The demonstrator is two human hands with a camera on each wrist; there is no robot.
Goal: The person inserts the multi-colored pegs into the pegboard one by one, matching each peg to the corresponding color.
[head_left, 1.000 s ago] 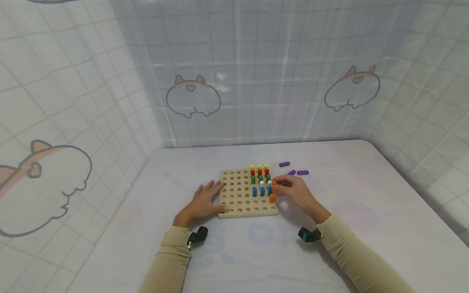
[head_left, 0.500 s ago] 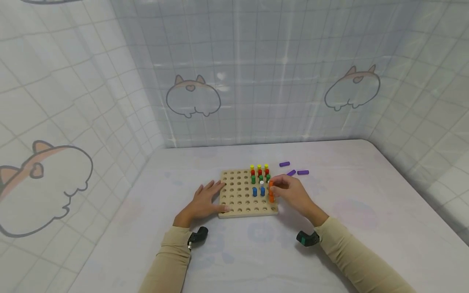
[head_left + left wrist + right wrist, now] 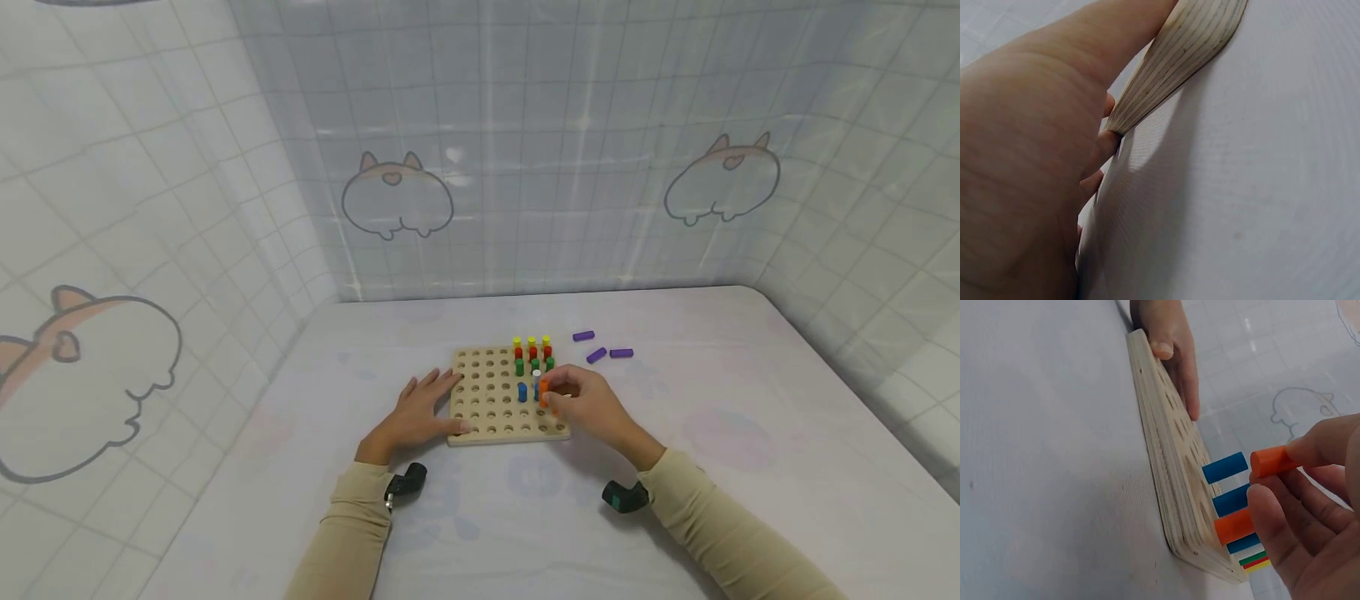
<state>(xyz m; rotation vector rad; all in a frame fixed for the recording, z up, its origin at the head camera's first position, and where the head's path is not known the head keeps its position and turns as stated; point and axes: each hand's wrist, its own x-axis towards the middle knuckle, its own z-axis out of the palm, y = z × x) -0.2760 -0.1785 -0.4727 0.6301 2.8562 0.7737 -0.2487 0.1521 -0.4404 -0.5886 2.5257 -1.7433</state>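
A wooden peg board [image 3: 513, 438] with rows of round holes lies on the table in the head view. My left hand [image 3: 418, 415] rests along its left side, fingers spread, the thumb over the near-left corner. My right hand [image 3: 596, 410] pinches an orange peg [image 3: 1272, 461] between thumb and fingers, above the board's right part. Another orange peg [image 3: 1233, 527] stands in the board below that hand, mostly covered in the head view. Blue pegs [image 3: 1225, 467] stand in the row behind. Farther back are white, green [image 3: 519, 367], red and yellow [image 3: 532, 342] pegs.
Three purple pegs [image 3: 621, 353] lie loose on the white cloth beyond the board's right side. A dark device [image 3: 626, 497] sits at each wrist. Sheeting with a tile pattern [image 3: 558, 225] encloses the table at the back and sides.
My right hand has moved left and slightly nearer with the orange peg, from the board's right edge to in front of the middle blue peg. My left hand has stayed in place.
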